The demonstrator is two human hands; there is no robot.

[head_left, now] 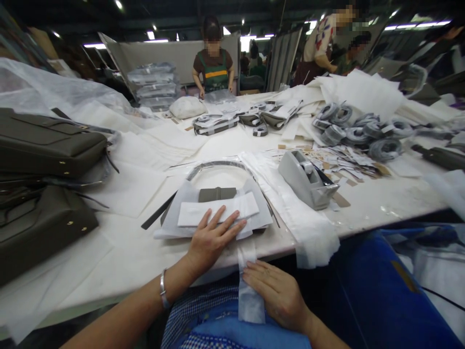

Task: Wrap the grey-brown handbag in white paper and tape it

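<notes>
A dark olive handbag [212, 195] lies on the table in front of me, mostly covered by white tissue paper [170, 224]. Its wrapped handle [218, 165] arches away from me. Across the bag rests a folded white pad [238, 206], and my left hand [212, 237] is flat on it with fingers spread. A thin white strip [250, 305] hangs from the bag over the table's front edge. My right hand [278, 293] grips this strip, fingers together with the thumb hidden. A dark strap [158, 212] sticks out left of the bag.
A grey tape dispenser [307, 179] stands on white sheeting to the right. Behind it are paper scraps [345, 160] and wrapped coils [363, 131]. Dark handbags [43, 145] are stacked at left. A blue-lined bin [385, 286] sits at lower right. A person [214, 68] works across the table.
</notes>
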